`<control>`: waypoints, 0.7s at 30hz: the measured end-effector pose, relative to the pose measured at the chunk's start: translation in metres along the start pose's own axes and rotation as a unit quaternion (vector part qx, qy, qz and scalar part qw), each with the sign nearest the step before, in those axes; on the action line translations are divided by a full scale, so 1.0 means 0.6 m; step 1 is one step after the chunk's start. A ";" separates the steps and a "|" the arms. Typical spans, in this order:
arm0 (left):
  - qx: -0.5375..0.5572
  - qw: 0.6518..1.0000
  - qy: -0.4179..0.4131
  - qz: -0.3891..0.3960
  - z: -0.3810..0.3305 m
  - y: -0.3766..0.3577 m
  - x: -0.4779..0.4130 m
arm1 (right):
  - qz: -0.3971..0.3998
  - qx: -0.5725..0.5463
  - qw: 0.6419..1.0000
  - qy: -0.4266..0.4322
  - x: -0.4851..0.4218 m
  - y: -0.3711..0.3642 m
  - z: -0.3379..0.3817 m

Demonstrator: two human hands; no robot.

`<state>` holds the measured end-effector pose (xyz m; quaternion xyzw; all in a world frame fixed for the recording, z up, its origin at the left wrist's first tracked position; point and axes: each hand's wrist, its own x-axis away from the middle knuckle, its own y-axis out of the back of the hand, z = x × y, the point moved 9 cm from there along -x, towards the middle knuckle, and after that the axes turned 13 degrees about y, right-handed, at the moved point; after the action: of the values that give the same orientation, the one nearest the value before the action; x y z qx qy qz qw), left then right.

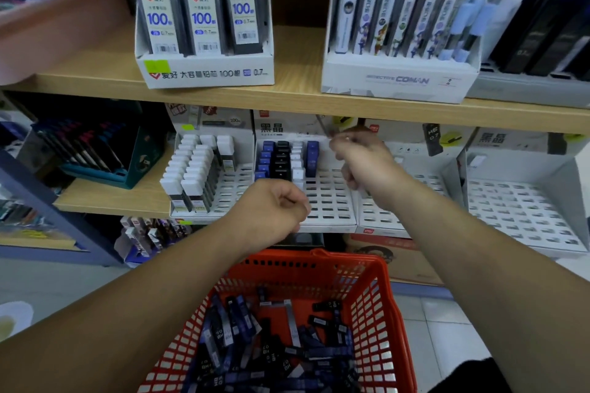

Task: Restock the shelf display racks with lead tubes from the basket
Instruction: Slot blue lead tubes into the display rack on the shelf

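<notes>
While right fingers (339, 141) pinch a tilted tube (323, 126), rack slots (332, 198) lie just below them (left fingers (295, 201) curled, contents hidden).

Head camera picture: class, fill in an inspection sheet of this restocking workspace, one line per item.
Surface: wooden shelf, two tiers.
Job's things: red basket holding loose lead tubes; middle rack partly filled; far-right rack mostly bare slots.
Clutter: nothing seen.
Grips: left hand fisted, right hand curled by middle rack; contents hidden.
Cables: nothing seen.
Surroundings: white refill box above; tiled floor.
</notes>
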<state>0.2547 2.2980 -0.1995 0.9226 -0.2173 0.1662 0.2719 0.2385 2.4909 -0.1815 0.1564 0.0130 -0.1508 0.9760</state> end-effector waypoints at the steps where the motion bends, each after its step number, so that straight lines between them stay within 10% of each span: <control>1: -0.005 1.000 -0.010 0.001 -0.006 -0.010 0.005 | 0.008 -0.055 0.998 -0.023 0.011 0.008 -0.005; 5: -0.037 0.997 -0.069 -0.003 -0.041 -0.073 0.027 | 0.022 -0.103 0.994 -0.032 0.069 0.083 -0.026; 21: -0.337 0.891 -0.298 -0.051 -0.217 -0.454 -0.062 | -0.328 -0.135 0.935 -0.023 0.164 0.480 -0.166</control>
<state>0.3323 2.5905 -0.2286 0.7915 -0.2835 -0.2142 0.4972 0.4203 2.7541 -0.1965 0.0067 0.0609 -0.4629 0.8843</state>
